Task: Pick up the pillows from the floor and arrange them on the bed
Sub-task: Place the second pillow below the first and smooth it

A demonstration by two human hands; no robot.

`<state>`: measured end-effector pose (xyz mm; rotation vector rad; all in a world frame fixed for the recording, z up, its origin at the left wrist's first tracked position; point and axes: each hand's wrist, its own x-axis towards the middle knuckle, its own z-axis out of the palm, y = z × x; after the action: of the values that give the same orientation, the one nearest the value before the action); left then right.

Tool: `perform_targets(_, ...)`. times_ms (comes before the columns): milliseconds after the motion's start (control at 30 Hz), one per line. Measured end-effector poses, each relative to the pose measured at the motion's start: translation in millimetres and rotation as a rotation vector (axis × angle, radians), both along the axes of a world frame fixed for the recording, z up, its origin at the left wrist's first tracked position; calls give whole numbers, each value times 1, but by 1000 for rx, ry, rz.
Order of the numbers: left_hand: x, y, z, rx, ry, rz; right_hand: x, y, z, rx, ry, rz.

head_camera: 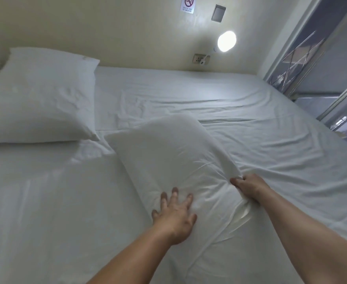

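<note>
A white pillow [168, 152] lies at an angle in the middle of the bed [260, 144], which has a wrinkled white sheet. My left hand [175, 215] presses flat on the pillow's near end with fingers spread. My right hand [250, 187] pinches the pillow's near right corner. A second white pillow [39, 95] rests at the far left of the bed, against the wall.
A cream wall runs behind the bed with a lit round lamp [226, 41], a socket [201, 59], a grey panel [218, 12] and a no-smoking sign [188, 4]. A window with a metal frame [304, 56] lines the right side.
</note>
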<state>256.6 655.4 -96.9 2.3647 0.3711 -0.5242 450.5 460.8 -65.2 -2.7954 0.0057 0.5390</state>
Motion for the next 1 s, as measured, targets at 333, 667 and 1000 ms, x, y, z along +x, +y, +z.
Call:
perform_targets(333, -34, 82, 103, -449, -312, 386, -80, 94, 139, -206, -260, 417)
perform_targets(667, -133, 182, 187, -555, -369, 663, -321, 243, 134, -237, -193, 1040)
perform_targets(1000, -242, 236, 165, -403, 34, 1019, -366, 279, 143, 251, -12, 1162)
